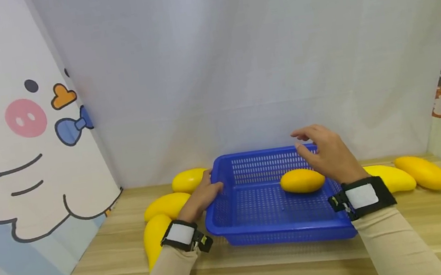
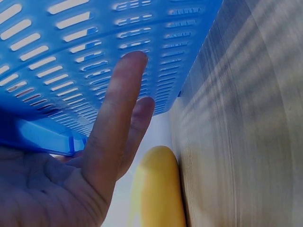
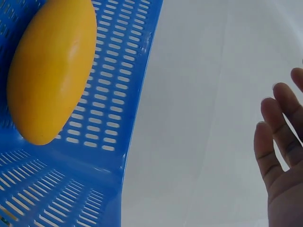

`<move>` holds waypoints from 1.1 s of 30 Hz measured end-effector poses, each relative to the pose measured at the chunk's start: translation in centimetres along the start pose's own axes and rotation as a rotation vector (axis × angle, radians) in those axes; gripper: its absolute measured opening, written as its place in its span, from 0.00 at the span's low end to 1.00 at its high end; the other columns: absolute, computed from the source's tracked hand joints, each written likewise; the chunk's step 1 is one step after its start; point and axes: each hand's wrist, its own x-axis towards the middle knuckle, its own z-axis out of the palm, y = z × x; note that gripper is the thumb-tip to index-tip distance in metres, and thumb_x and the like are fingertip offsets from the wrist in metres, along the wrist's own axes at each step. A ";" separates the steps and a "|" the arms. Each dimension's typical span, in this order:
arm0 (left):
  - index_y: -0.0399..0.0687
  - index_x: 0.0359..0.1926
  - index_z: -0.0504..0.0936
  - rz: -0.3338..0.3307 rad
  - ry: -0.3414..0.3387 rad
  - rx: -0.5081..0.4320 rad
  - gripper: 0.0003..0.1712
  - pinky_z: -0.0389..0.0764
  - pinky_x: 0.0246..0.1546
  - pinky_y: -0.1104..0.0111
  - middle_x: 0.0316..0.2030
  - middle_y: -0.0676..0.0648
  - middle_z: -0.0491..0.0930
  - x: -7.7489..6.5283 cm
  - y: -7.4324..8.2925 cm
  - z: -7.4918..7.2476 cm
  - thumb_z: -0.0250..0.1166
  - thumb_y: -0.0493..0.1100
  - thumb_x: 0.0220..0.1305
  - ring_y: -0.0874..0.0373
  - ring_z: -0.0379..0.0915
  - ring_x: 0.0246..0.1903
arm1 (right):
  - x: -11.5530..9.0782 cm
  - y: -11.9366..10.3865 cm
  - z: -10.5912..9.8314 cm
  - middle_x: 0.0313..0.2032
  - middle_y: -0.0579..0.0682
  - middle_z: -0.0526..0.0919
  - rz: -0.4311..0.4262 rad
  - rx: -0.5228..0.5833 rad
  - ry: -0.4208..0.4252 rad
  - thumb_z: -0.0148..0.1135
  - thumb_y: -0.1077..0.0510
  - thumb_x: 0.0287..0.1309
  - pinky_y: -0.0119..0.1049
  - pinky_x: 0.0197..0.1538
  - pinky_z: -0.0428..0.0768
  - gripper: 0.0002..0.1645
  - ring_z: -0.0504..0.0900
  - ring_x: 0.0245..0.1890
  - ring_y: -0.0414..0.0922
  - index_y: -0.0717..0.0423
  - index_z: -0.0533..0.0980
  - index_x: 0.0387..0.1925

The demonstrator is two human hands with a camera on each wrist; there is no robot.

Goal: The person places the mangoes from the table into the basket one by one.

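A blue slotted plastic basket (image 1: pixel 282 228) stands on the wooden table. My left hand (image 1: pixel 203 197) grips its left rim, thumb over the inside and fingers along the outer wall, as the left wrist view shows from below. Inside the basket, toward its right end, lies one orange-yellow mango (image 1: pixel 302 180); the right wrist view shows this mango (image 3: pixel 52 71) close up. Above the basket's right side hovers my right hand (image 1: pixel 327 152), fingers loosely bent, apart from the mango and holding nothing.
Left of the basket lie yellow mangoes: one at the back (image 1: pixel 188 180), one in the middle (image 1: pixel 167 206) and one in front (image 1: pixel 157 234), partly behind my arm. To the right rest a yellow mango (image 1: pixel 391 178) and a deeper yellow one (image 1: pixel 423 173). White cloth (image 1: pixel 235 61) hangs behind.
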 end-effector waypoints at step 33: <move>0.49 0.68 0.45 -0.023 -0.009 -0.004 0.40 0.67 0.49 0.54 0.61 0.39 0.59 -0.1 0.0 0.0 0.50 0.42 0.55 0.45 0.62 0.50 | 0.8 -5.0 -4.8 0.50 0.46 0.75 -0.118 0.021 -0.023 0.58 0.48 0.56 0.48 0.48 0.72 0.21 0.70 0.51 0.45 0.44 0.73 0.53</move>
